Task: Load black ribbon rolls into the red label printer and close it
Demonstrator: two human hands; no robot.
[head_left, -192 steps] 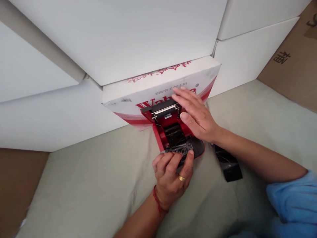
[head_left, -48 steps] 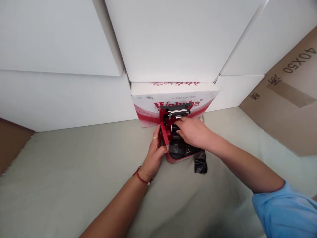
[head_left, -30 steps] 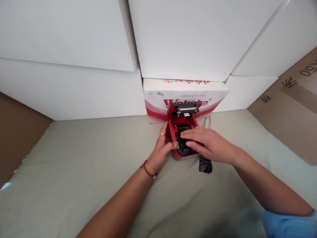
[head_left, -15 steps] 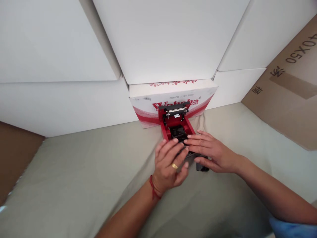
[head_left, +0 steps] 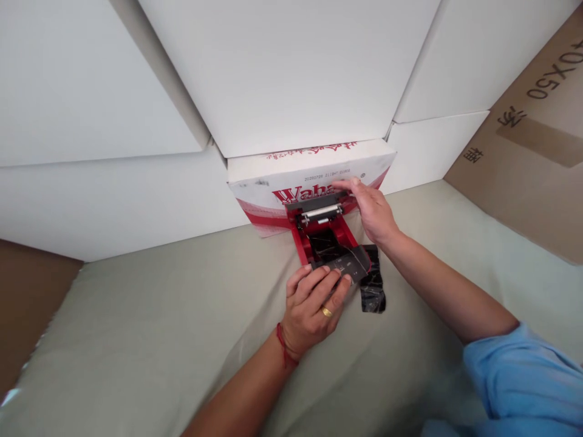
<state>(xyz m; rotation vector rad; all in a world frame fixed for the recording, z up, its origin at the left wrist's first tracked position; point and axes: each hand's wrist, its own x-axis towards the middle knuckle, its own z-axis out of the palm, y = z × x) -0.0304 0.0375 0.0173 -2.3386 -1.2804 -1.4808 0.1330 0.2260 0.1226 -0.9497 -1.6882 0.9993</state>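
Note:
A small red machine (head_left: 300,240) with its lid raised stands on a pale grey-green cloth, against a white and red printed box (head_left: 268,182). My right hand (head_left: 371,209) reaches to the raised black lid (head_left: 319,201), fingers on its top right corner. My left hand (head_left: 312,303), with a gold ring and a red wrist thread, lies with fingers extended on the dark front panel (head_left: 348,264) of the machine. A strip of black film (head_left: 373,285) lies on the cloth to the right of the machine.
Large white boxes (head_left: 291,67) are stacked behind and to both sides. A brown carton (head_left: 528,145) with printed marks leans at the right. Another brown surface (head_left: 27,303) shows at the left edge. The cloth (head_left: 136,340) covers the whole work surface.
My right hand has left the front panel and gone up to the raised lid. My left hand stays at the front of the machine, now flatter on the dark panel.

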